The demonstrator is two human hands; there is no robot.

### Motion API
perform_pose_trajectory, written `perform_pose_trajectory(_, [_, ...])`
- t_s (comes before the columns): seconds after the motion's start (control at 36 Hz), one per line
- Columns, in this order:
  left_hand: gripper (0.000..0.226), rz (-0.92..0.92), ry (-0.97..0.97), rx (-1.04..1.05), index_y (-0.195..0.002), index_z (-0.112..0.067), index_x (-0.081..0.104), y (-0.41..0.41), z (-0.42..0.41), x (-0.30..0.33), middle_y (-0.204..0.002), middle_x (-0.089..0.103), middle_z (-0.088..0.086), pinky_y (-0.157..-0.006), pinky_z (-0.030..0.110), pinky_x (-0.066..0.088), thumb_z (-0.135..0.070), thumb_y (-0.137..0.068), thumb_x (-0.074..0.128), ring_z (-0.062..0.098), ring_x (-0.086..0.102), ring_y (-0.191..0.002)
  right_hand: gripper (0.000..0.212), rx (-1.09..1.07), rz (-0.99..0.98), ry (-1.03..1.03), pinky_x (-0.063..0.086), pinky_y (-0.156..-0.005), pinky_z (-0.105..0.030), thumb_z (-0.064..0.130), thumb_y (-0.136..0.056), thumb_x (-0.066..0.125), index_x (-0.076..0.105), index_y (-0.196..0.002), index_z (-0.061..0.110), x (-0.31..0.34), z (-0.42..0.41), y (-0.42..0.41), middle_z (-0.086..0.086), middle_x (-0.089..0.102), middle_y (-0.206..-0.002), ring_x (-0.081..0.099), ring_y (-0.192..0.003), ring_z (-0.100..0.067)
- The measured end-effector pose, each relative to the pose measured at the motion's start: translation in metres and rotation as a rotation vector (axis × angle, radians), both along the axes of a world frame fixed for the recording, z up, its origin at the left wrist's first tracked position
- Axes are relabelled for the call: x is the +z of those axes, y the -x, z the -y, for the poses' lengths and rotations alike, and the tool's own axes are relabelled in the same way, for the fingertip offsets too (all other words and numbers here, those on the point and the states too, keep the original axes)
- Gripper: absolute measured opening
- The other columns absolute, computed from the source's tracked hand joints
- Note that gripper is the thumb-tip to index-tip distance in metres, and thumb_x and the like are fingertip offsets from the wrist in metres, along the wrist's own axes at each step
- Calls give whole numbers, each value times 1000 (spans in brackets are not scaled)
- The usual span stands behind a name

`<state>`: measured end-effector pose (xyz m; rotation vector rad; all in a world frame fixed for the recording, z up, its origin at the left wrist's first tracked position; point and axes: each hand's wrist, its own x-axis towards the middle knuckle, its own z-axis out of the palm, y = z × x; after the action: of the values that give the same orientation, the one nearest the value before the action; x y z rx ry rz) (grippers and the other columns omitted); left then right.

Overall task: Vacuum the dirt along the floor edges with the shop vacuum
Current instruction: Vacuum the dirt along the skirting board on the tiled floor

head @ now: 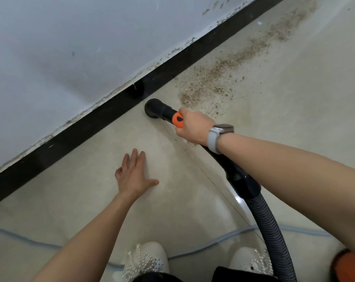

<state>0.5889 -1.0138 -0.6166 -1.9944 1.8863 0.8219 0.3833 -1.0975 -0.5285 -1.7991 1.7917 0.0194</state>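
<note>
1. Nearest cam: white shoes w/ bead trim at bottom edge, person crouched; orange vac body partly in view bottom right; pale cord runs across floor.
2. Ribbed hose rises from bottom right into black wand under R forearm.
3. Left hand flat on tile floor, fingers straight & spread, holds nothing – a brace.
4. Right hand wrapped round wand just behind orange collar; watch on wrist.
5. Nozzle mouth down on floor, just beside black baseboard, apart from it by a sliver.
6. Dirt lies past nozzle, to its right, strung along baseboard to far corner; floor near side of nozzle looks clean.
7. Do well (judgement): keep mouth flat on tile, slide slow to the right along edge into dirt, hug baseboard so seam grit lifts; overlap passes, don't scatter grains w/ rim.
8. Far: white wall, flaked at its foot.
</note>
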Motion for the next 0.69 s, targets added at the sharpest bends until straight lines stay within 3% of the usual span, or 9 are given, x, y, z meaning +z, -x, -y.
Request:
perform_pose_trajectory(0.19, [104,13,-15,-31,-153,-29,4,-5,2,1,-161,-10,-6,-115,45,14,-50,-77,72,20,-8,-148,29,24,-42,-24,31,-47,-27,22,-89,54,46,-116,15,5,-23,22,-2,52,-71,50,-56,-20])
perform_pose_trajectory(0.39, [104,8,-42,22,-153,-24,5,6,4,3,-161,-10,-3,-117,48,15,-40,-78,75,24,-9,-148,44,-98,2,-121,50,-65,-40,26,-90,54,41,-131,19,15,-114,62,-11,62,-83,59,-71,-34])
perform_pose_trajectory(0.53, [103,-1,-47,29,-152,-22,7,6,4,3,-161,-11,-3,-117,49,15,-37,-78,75,24,-10,-148,52,-143,-8,-163,48,-72,-39,31,-91,54,35,-139,22,14,-165,68,-15,68,-102,63,-90,-38])
perform_pose_trajectory(0.69, [102,-1,-55,11,-153,-23,4,3,3,2,-161,-12,-3,-118,48,13,-38,-80,73,23,-11,-148,48,-230,33,-168,50,-75,-39,31,-90,54,38,-134,24,12,-173,68,-13,68,-97,63,-87,-37])
